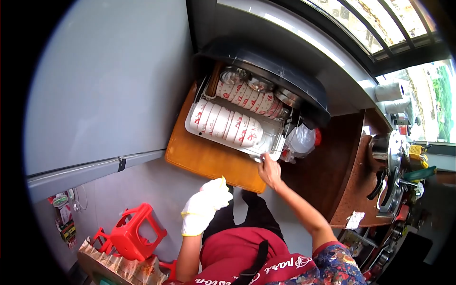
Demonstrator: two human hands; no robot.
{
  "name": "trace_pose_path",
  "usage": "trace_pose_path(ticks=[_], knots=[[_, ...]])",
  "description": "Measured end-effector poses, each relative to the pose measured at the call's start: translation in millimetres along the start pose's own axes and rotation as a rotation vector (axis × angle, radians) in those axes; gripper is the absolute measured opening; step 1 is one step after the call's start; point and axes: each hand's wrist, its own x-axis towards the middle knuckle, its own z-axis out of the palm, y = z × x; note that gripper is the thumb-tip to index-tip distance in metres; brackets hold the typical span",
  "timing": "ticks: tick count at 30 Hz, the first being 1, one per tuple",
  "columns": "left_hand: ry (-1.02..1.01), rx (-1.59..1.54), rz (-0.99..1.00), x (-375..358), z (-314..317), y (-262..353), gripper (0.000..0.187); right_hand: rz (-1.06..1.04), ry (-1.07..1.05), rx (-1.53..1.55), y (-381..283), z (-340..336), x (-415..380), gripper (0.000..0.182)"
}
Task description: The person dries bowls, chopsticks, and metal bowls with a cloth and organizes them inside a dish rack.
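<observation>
My left hand point(204, 204) is covered by a white cloth point(197, 216) with yellow edging, which hides its fingers; it is held in front of the wooden table. With its fingers closed, my right hand point(270, 172) grips the front right corner of the white dish rack point(216, 138). A row of white bowls with red markings point(225, 124) lies on its side at the front of the rack. Behind them stands a second row of patterned bowls point(247, 99), with metal bowls point(260, 84) at the back. A dark lid point(270, 64) is raised behind the rack.
The rack stands on an orange-brown wooden table point(209, 164). A grey cabinet-like surface point(104, 85) rises on the left, with a red plastic stool point(135, 232) below. To the right are a plastic bag point(301, 140), a brown counter point(351, 199), and a metal pot point(384, 147).
</observation>
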Motion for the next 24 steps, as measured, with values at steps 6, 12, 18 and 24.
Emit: trace_pose_path(ticks=[6,12,18,24], knots=[[0.056,-0.069,-0.046,-4,-6,36,0.022,0.490,-0.140,0.213,66,53,-109,0.023],[-0.019,-0.409,-0.271,-64,45,54,0.018,0.659,-0.364,0.894,69,82,-100,0.025],[-0.101,-0.735,-0.356,-146,125,26,0.027,0.704,-0.368,1.577,54,118,-45,0.021],[0.187,-2.268,-1.540,-173,164,20,0.030,0.881,-0.093,1.970,37,188,17,0.020]])
